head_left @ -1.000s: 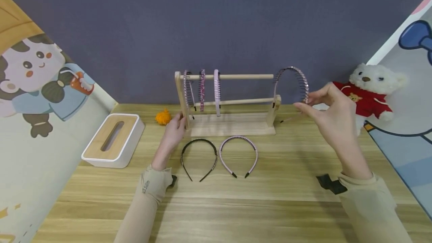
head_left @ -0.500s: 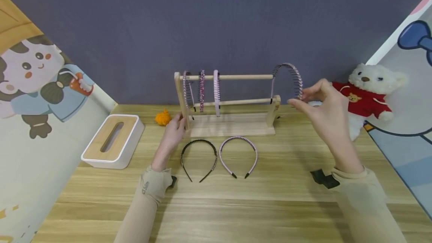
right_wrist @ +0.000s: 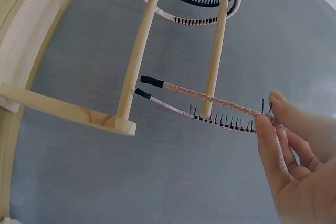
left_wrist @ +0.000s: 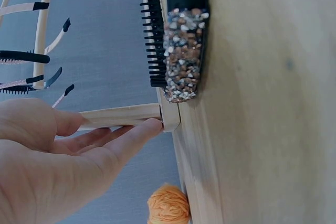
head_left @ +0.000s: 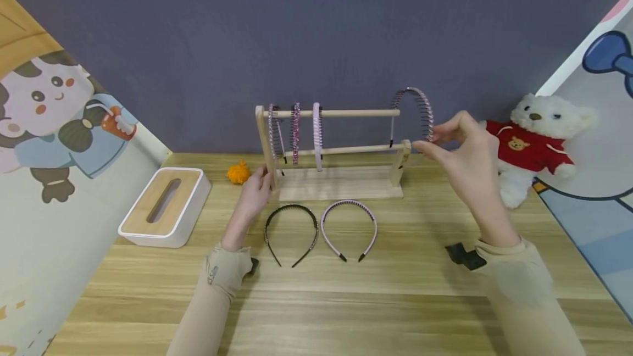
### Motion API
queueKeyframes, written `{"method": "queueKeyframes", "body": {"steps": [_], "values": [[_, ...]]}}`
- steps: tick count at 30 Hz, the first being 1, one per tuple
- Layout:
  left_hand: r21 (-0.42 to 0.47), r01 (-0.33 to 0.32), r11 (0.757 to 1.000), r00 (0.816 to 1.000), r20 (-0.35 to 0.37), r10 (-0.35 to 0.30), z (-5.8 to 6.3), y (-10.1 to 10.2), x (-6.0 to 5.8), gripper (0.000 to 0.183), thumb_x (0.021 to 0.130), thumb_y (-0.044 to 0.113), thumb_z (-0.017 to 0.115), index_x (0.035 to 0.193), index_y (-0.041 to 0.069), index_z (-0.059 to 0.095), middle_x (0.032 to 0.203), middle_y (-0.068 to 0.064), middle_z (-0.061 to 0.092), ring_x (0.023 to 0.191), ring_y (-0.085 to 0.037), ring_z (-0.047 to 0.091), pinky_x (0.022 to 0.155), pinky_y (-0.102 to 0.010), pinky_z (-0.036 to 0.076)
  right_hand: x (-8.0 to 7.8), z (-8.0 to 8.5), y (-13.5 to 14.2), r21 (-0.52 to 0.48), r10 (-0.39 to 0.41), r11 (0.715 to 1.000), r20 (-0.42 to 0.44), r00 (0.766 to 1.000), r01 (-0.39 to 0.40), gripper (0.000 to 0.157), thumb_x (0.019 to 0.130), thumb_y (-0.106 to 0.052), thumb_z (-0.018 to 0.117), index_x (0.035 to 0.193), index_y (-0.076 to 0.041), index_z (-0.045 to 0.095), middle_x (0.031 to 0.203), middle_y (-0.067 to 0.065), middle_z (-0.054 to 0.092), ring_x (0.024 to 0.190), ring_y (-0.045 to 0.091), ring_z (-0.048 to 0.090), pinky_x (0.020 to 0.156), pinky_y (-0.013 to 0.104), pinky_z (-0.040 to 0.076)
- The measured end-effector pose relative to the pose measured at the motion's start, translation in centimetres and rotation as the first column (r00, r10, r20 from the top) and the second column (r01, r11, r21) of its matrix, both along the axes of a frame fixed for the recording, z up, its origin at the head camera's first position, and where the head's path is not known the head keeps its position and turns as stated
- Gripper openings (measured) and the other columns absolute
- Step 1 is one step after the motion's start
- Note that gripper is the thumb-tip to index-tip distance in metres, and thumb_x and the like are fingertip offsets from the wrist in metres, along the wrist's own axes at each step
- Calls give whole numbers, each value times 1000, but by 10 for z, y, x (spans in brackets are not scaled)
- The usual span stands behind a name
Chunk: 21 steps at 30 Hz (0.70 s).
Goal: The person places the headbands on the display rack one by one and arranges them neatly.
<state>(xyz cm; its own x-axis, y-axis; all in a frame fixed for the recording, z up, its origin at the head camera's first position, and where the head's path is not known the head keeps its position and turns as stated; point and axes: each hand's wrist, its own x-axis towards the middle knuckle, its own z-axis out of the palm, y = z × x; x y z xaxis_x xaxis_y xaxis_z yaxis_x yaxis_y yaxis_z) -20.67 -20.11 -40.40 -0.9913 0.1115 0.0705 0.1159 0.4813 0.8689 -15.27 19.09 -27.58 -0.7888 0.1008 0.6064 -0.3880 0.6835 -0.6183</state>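
Observation:
My right hand (head_left: 467, 153) pinches a thin pink headband with comb teeth (right_wrist: 184, 91) between thumb and fingers. Its arch stands upright around the right end of the top rod (head_left: 361, 112) of a wooden rack (head_left: 336, 183), and its dark tips point toward the lower rod in the right wrist view. My left hand (head_left: 254, 188) grips the rack's left upright (left_wrist: 121, 115), thumb on one side and fingers on the other. Toward the rod's left end hang a beaded headband (head_left: 271, 125), a glittery pink one (head_left: 295, 133) and a pale pink one (head_left: 317, 136).
In front of the rack a black headband (head_left: 315, 224) and a pale pink headband (head_left: 375, 229) lie on the wooden table. An orange yarn ball (head_left: 238, 172) and a tissue box (head_left: 190, 218) are at left. A teddy bear (head_left: 524, 153) sits at right, beside the wall.
My right hand has moved left with the headband, whose arch went from just beyond the rod's right end to around it. My left hand stays on the upright.

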Motion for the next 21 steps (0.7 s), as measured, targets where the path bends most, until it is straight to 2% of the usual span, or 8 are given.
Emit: {"method": "queueKeyframes", "body": {"steps": [9, 16, 21], "values": [[-1, 3, 1000, 1000, -10, -3, 0, -1, 0, 47, 118, 14, 36, 159, -10, 39, 124, -36, 65, 58, -12, 38, 55, -26, 38, -6, 2, -10, 5, 40, 999, -30, 999, -40, 37, 83, -7, 94, 101, 5, 63, 100, 17, 75, 79, -15, 56, 85, 16, 40], [9, 4, 1000, 1000, 4, -4, -1, -1, 0, 49, 119, 14, 36, 161, -10, 35, 136, -36, 61, 62, -15, 40, 57, -27, 39, -11, 4, -19, 8, 78, 997, -62, 995, -77, 36, 83, -6, 93, 98, 5, 63, 99, 17, 75, 79, -15, 56, 84, 15, 42], [3, 8, 1000, 1000, -3, -8, 0, -1, 0, 48, 119, 14, 36, 160, -10, 37, 132, -36, 63, 59, -14, 39, 56, -28, 39, -16, 3, -26, 18, 100, 995, -74, 992, -98, 34, 84, -5, 93, 97, 5, 62, 97, 17, 76, 80, -13, 57, 80, 16, 43]]}}
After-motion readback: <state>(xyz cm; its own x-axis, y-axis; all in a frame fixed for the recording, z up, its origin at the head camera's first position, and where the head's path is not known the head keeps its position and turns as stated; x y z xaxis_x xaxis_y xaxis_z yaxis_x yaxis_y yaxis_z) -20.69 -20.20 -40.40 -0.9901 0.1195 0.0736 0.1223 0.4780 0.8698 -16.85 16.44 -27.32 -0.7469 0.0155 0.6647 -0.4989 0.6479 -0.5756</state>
